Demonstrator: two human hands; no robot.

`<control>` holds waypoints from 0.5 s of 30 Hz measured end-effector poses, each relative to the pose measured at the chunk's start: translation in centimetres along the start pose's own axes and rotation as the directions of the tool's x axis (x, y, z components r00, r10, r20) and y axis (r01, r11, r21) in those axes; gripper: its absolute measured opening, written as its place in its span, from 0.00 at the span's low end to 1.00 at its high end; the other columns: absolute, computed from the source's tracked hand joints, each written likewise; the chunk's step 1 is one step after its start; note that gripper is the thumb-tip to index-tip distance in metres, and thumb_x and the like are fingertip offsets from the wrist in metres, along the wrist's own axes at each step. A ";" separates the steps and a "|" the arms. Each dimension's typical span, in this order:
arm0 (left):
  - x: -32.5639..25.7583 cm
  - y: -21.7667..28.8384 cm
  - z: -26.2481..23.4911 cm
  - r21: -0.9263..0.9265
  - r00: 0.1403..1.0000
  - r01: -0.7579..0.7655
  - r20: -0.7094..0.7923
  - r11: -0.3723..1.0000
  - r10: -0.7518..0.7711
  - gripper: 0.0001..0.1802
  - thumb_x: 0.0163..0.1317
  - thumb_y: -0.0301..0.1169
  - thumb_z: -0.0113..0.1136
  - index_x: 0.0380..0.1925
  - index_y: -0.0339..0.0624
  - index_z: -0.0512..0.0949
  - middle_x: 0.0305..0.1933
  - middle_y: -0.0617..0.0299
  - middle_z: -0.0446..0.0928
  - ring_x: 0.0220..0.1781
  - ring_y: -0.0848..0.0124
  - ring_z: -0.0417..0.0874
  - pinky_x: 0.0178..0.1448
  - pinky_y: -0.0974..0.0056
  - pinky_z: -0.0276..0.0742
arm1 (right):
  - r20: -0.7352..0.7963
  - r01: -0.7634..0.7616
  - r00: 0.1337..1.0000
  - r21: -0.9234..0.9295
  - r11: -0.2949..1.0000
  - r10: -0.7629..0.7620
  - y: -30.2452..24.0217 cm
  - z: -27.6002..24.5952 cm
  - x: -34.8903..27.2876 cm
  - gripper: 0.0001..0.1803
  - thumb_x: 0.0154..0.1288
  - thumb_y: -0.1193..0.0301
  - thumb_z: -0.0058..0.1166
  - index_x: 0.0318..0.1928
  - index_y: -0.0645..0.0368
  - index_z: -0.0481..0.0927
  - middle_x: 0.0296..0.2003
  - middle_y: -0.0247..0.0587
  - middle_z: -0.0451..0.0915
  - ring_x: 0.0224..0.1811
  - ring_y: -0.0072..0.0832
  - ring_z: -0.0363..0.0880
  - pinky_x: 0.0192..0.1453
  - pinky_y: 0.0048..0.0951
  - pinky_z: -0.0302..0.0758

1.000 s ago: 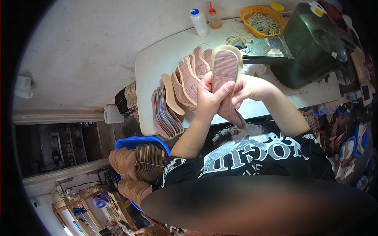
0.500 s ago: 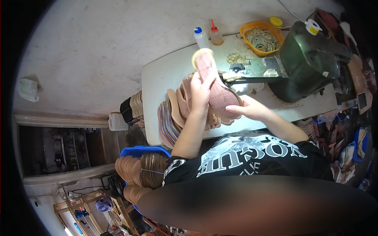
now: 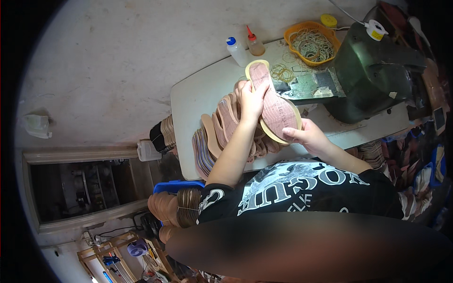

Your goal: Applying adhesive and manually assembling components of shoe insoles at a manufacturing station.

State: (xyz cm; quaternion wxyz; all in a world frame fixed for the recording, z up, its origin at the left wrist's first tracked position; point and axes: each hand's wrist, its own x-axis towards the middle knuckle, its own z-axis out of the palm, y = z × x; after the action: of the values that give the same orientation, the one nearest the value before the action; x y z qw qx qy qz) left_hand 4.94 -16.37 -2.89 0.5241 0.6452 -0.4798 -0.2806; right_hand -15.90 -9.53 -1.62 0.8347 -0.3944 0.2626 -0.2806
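A shoe insole [image 3: 272, 104], pinkish brown with a pale yellow rim, is held up between both hands over the table. My left hand [image 3: 252, 100] grips its narrower middle, thumb lying across the face. At the broad lower end my right hand [image 3: 306, 136] pinches the edge, thumb on top and fingers behind. Stacked insoles [image 3: 222, 120] lie on the table left of and beneath my left hand, partly hidden by my forearm. Just beyond the held insole is the flat arm [image 3: 316, 86] of a dark green machine [image 3: 377, 75].
The white table [image 3: 186, 94] also bears two squeeze bottles [image 3: 237, 51] and an orange basket [image 3: 311, 42] of rubber bands. Loose bands [image 3: 282, 72] lie near the machine arm. A blue crate [image 3: 177, 185] with bundled insoles stands at the lower left; another insole bundle [image 3: 168, 129] is beyond the table's left edge.
The insole has turned to show more of its face and its pale rim. Both hands have shifted slightly right with it, still gripping. The whole view has tilted a little.
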 end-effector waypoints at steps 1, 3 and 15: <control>0.2 0.0 0.0 0.082 0.999 -0.028 -0.014 0.996 0.029 0.20 0.48 0.40 0.70 0.31 0.33 0.79 0.41 0.50 0.73 0.51 0.55 0.68 0.57 0.56 0.65 | 0.028 0.003 1.000 0.043 0.999 -0.004 -0.2 0.1 -0.1 0.17 0.67 0.64 0.56 0.51 0.62 0.76 0.42 0.34 0.81 0.42 0.19 0.79 0.48 0.25 0.77; 0.5 0.2 -0.1 0.166 0.998 -0.051 -0.022 0.985 0.056 0.20 0.48 0.41 0.70 0.30 0.33 0.79 0.41 0.49 0.74 0.50 0.54 0.68 0.57 0.55 0.65 | 0.040 -0.010 0.999 0.077 0.997 0.007 -0.2 0.1 -0.1 0.19 0.68 0.66 0.54 0.54 0.63 0.74 0.46 0.37 0.80 0.46 0.21 0.79 0.52 0.26 0.76; 1.0 -0.3 0.0 0.104 0.999 -0.045 -0.018 0.994 0.047 0.21 0.49 0.43 0.68 0.28 0.32 0.79 0.42 0.47 0.74 0.50 0.52 0.69 0.57 0.53 0.64 | 0.082 -0.052 0.996 0.203 0.978 0.035 0.2 -0.7 -0.6 0.20 0.72 0.66 0.48 0.58 0.67 0.71 0.52 0.43 0.78 0.53 0.29 0.78 0.58 0.32 0.75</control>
State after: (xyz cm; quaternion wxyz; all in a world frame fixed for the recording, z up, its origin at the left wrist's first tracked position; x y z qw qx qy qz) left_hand 5.44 -17.28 -3.02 0.5011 0.6632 -0.5032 -0.2364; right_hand -16.69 -9.39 -2.08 0.8865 -0.3110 0.2080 -0.2723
